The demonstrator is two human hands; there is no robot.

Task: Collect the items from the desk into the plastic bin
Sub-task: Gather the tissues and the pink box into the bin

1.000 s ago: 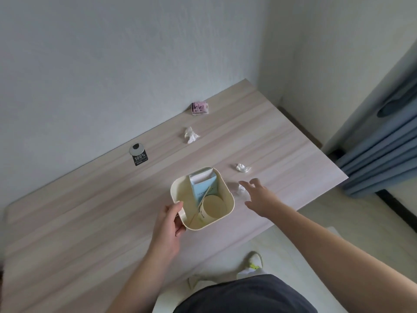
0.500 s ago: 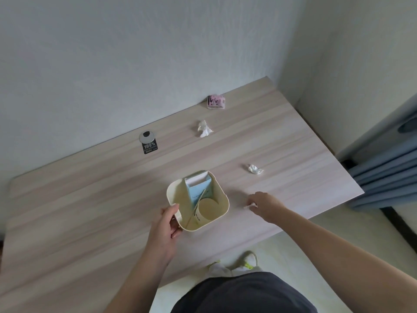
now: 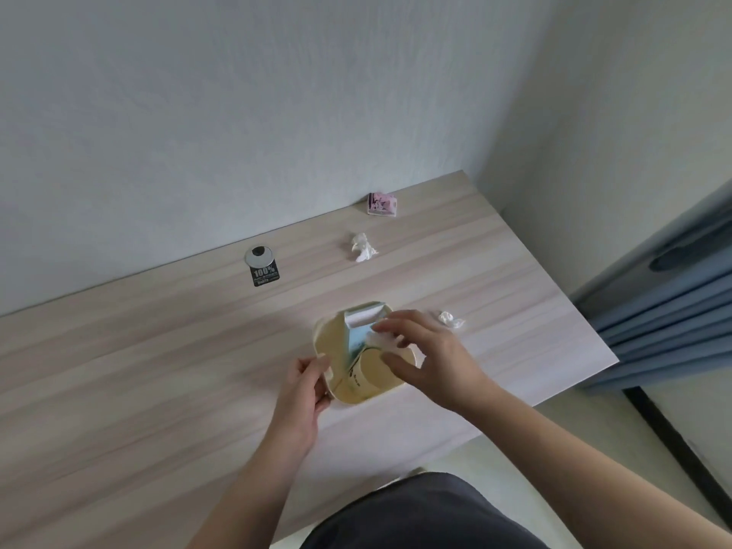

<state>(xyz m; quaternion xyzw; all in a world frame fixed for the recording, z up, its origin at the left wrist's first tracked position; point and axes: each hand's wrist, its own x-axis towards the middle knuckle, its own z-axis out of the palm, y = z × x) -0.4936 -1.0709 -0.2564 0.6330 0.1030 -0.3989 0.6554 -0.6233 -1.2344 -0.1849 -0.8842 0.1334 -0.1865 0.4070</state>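
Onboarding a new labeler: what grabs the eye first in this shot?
Both hands meeting over the cream plastic bin near the desk's front edge: the left hand grips its rim, the right hand holds a crumpled white tissue above it. Next, a tissue wad right of the bin, another wad and a pink packet toward the wall.

A right hand [image 3: 429, 358] covers the cream plastic bin's [image 3: 328, 342] mouth at frame centre; bare wooden desk [image 3: 138, 370] lies open lower left.

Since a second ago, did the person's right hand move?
Yes. The right hand went from the wooden desk beside the cream plastic bin to over it, holding a white crumpled tissue.
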